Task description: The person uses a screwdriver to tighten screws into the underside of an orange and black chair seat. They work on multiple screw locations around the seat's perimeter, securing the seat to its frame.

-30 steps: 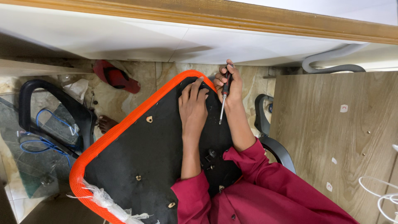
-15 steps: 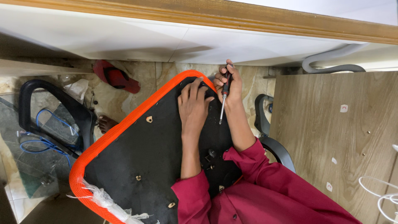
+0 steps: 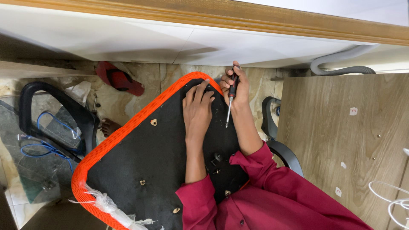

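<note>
1. Screwdriver [image 3: 230, 100], black-handled with a bare metal shaft, is being gripped in the person's right hand [image 3: 235, 87]; the fingers are wrapping fully around the handle, and the tip is pointing down at the black underside of an upturned chair seat [image 3: 145, 157] near its top corner.

2. Left hand [image 3: 197, 111] is lying flat on that panel just beside the shaft, fingers spread wide and holding nothing, the fingertips reaching toward the orange mesh rim [image 3: 123, 130].

3. Judged from this placing, a slipping tip is looking like the main hazard: the left hand is resting close to the blade's path, so a sideways skid could catch it.

4. Seat is leaning against the person's lap rather than lying level, so hard downward pressure could be tipping or sliding it; whether the tip is seated in a screw head cannot be told.

5. Loose plastic wrap [image 3: 106, 204] is trailing off the lower corner, where it could snag.

6. Around the work, a black armrest [image 3: 55, 115] with blue cable [image 3: 47, 147] and a red sandal [image 3: 119, 79] are lying on the floor, and a wooden panel [image 3: 341, 140] is sitting to the right, crowding any shift of the seat.
</note>
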